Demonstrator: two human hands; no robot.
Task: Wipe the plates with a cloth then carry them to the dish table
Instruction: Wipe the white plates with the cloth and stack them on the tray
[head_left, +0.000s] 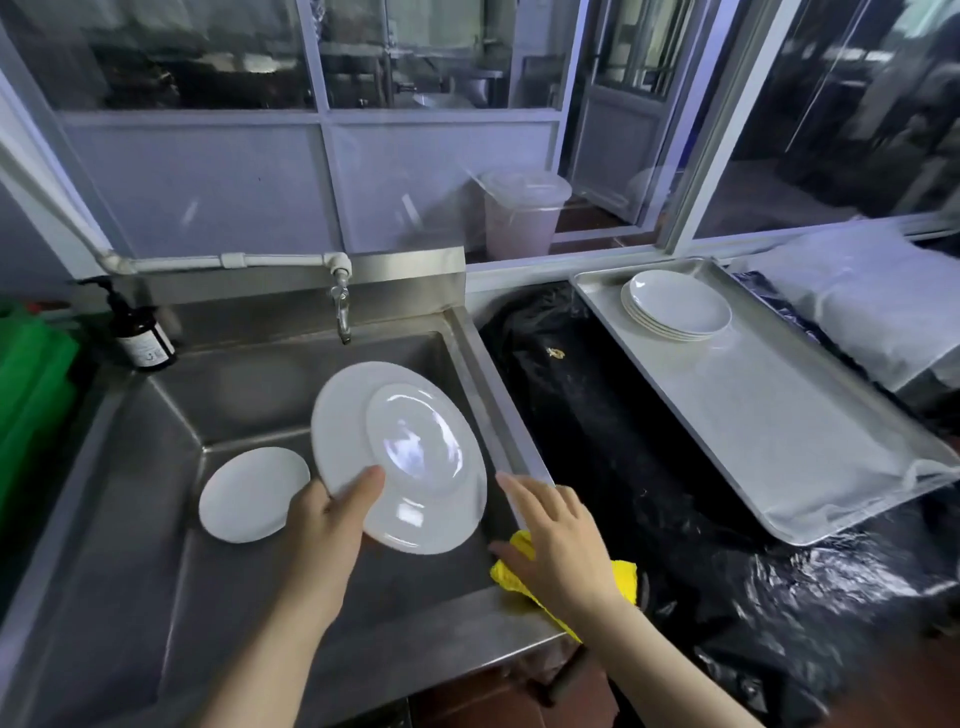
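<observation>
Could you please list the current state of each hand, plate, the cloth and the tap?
left hand: grips the held plate by its lower rim.
right hand: open, fingers spread over the cloth.
held plate: tilted above the sink, underside showing.
small plate: lying in the sink.
yellow cloth: crumpled on the sink's corner.
plate stack: resting on the metal tray.
tap: no water visibly running.

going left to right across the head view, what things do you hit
green plastic container → dark brown pump bottle → small white plate lying in the steel sink → white plate held by the left hand → yellow cloth → steel tray
</observation>
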